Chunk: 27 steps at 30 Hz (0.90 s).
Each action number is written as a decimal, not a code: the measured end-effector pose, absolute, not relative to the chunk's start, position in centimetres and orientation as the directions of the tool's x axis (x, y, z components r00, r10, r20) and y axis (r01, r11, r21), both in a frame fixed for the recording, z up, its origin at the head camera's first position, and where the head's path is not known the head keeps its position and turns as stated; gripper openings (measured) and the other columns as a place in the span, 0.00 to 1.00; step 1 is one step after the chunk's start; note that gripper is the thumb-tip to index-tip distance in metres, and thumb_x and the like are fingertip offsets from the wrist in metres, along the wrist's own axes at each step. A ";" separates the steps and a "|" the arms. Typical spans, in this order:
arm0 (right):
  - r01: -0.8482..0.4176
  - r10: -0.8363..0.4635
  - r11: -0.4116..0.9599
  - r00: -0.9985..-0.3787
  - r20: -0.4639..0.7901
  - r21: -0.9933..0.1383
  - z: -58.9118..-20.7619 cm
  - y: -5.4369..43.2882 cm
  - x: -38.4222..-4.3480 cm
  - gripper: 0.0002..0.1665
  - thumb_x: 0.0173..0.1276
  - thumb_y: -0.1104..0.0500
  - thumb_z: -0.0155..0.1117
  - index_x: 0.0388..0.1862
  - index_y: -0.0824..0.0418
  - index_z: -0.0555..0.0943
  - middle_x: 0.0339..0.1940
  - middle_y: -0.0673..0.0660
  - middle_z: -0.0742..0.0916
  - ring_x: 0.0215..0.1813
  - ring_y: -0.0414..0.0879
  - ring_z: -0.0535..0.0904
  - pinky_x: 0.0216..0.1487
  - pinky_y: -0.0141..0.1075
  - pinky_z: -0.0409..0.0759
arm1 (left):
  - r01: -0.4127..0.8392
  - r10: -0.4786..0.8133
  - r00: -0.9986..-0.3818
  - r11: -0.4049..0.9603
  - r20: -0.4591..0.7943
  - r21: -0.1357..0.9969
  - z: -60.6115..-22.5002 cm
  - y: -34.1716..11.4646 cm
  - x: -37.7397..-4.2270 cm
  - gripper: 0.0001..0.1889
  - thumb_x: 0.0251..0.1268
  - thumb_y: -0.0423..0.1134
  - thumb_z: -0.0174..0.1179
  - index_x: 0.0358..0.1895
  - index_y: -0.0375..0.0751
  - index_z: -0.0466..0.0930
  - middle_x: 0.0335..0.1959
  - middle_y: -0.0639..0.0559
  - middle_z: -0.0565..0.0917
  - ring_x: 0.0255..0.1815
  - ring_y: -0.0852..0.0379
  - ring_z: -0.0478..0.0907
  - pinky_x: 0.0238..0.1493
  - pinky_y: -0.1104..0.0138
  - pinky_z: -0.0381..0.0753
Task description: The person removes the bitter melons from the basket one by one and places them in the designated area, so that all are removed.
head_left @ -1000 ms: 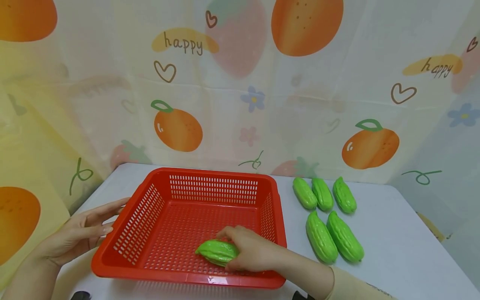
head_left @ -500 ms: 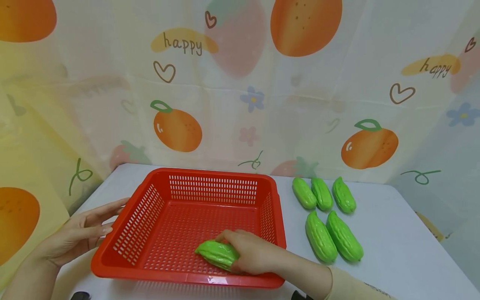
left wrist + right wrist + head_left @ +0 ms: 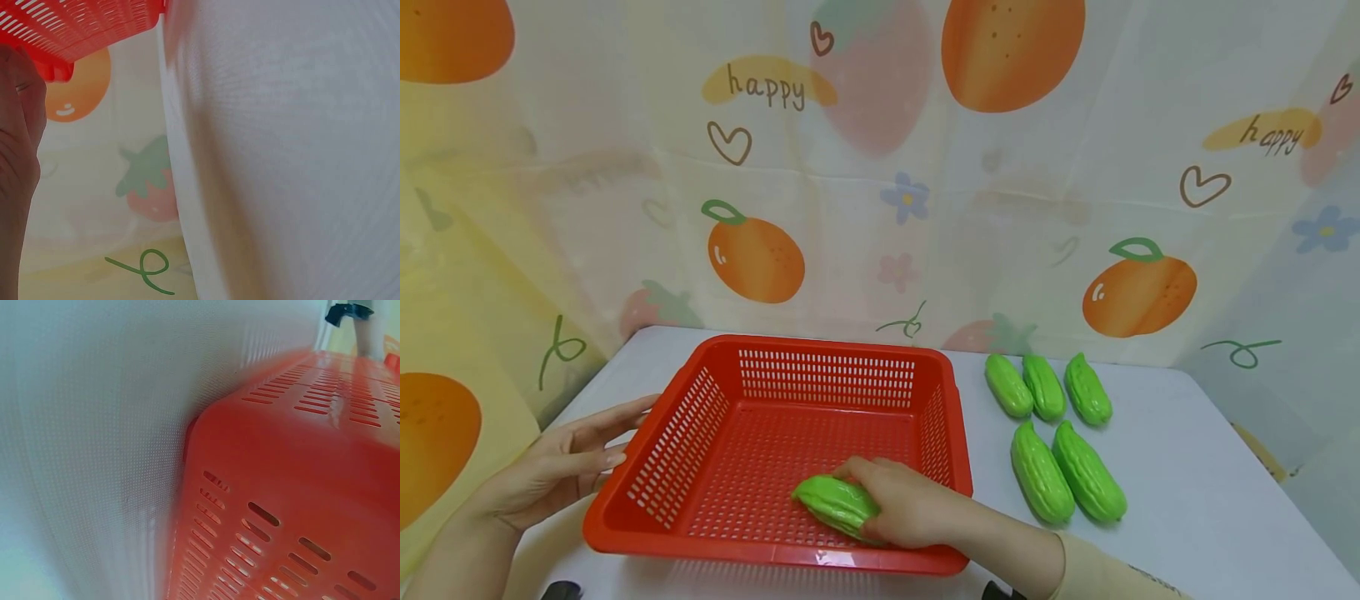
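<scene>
In the head view, my right hand (image 3: 906,504) reaches into a red plastic basket (image 3: 775,553) and grips a green bitter melon (image 3: 833,502) near its front right corner. The melon lies slantwise close over the basket floor, its right end hidden by the hand. My left hand (image 3: 568,458) is at the basket's left side, fingers extended along the outside and thumb tip at the rim. The left wrist view shows part of the left hand (image 3: 19,119) against the basket's underside. The right wrist view has the basket's outer wall (image 3: 275,462) but no hand.
Several more bitter melons (image 3: 1042,475) lie in two rows on the white table (image 3: 1187,467), right of the basket. A fruit-printed curtain (image 3: 850,208) hangs behind the table. Small dark objects (image 3: 561,591) show at the bottom edge.
My right hand has shifted slightly on the bitter melon, and its pointed left end is a little higher now. The left hand and the basket stay where they were.
</scene>
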State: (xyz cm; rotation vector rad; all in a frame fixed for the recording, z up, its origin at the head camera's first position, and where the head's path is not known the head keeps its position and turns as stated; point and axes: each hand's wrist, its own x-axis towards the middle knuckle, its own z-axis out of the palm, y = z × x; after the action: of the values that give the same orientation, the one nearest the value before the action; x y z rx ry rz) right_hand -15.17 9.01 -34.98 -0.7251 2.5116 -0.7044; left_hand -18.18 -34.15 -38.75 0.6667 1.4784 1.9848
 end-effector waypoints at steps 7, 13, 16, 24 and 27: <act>-0.374 -0.585 0.718 -0.782 -0.217 -0.588 -34.8 9.0 -15.2 0.32 0.58 0.62 0.70 0.62 0.47 0.74 0.46 0.42 0.82 0.44 0.34 0.73 0.45 0.28 0.74 | -0.153 0.702 -0.710 -0.237 0.060 0.959 -38.8 -34.1 -18.3 0.34 0.73 0.22 0.30 0.78 0.53 0.54 0.74 0.61 0.70 0.66 0.51 0.79 0.60 0.55 0.81; -0.369 -0.582 0.692 -0.793 -0.178 -0.621 -34.9 9.1 -15.4 0.32 0.58 0.60 0.70 0.63 0.47 0.74 0.49 0.43 0.83 0.46 0.34 0.74 0.46 0.28 0.75 | -0.155 0.707 -0.704 -0.245 0.067 0.957 -38.8 -34.1 -18.4 0.34 0.73 0.21 0.29 0.78 0.52 0.53 0.74 0.60 0.70 0.66 0.51 0.79 0.61 0.55 0.81; -0.350 -0.579 0.669 -0.799 -0.165 -0.656 -34.9 9.1 -15.5 0.32 0.58 0.60 0.71 0.62 0.47 0.75 0.48 0.43 0.83 0.45 0.35 0.74 0.43 0.27 0.76 | -0.157 0.716 -0.694 -0.256 0.078 0.954 -38.9 -34.2 -18.4 0.34 0.73 0.21 0.29 0.79 0.51 0.53 0.75 0.60 0.69 0.66 0.50 0.78 0.61 0.56 0.81; -0.278 -0.548 0.599 -0.826 -0.132 -0.751 -34.7 8.9 -15.6 0.33 0.56 0.59 0.72 0.62 0.48 0.75 0.49 0.47 0.84 0.45 0.39 0.78 0.38 0.27 0.80 | -0.150 0.704 -0.707 -0.249 0.072 0.957 -38.9 -34.1 -18.3 0.33 0.73 0.21 0.30 0.78 0.51 0.54 0.74 0.60 0.70 0.66 0.50 0.78 0.60 0.56 0.82; -0.262 -0.541 0.572 -0.833 -0.118 -0.777 -34.5 8.9 -15.6 0.33 0.56 0.58 0.72 0.62 0.48 0.75 0.50 0.48 0.84 0.44 0.41 0.79 0.37 0.29 0.82 | -0.151 0.703 -0.708 -0.245 0.068 0.958 -38.9 -34.1 -18.3 0.33 0.74 0.22 0.30 0.78 0.51 0.54 0.74 0.60 0.70 0.66 0.50 0.78 0.60 0.56 0.82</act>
State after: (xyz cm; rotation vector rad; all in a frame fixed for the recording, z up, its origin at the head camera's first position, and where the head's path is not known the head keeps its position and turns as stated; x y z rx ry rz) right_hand -15.57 8.89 -34.54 -0.6548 2.4641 -1.1361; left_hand -18.31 -34.14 -38.94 0.6783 1.4540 1.9977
